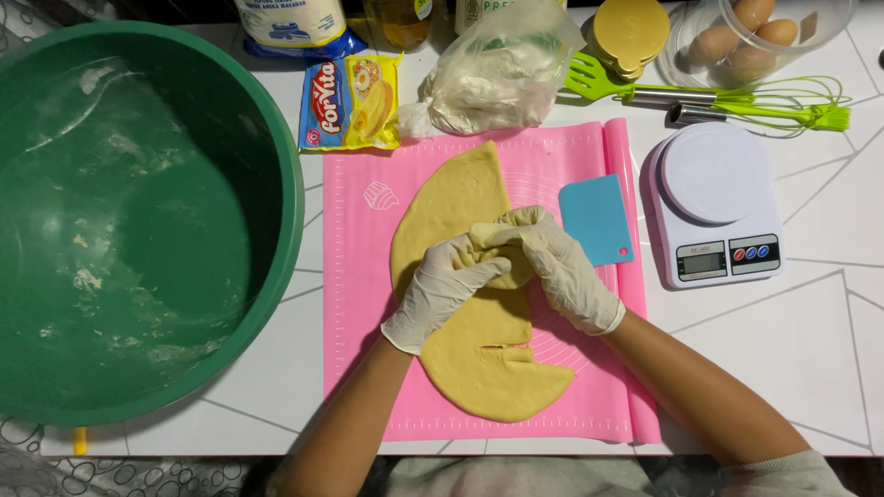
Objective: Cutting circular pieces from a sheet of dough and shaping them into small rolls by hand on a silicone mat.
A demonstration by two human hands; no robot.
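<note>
Head view: scraper (595, 219) and scale (714, 204) flank dough (479, 322).

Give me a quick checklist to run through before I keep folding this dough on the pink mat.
1. Gloves on both hands: left hand and right hand are gloved. Ok.
2. Grip: both hands pinch a fold at the middle of the dough. Ok.
3. Dough on the mat: the whole sheet lies inside its edges. Ok.
4. Dough intact: a slit shows near the lower edge. Not ok.
5. Scraper at hand: lies on the mat beside the right hand. Ok.
6. Dough sticking underneath: cannot tell.
</note>
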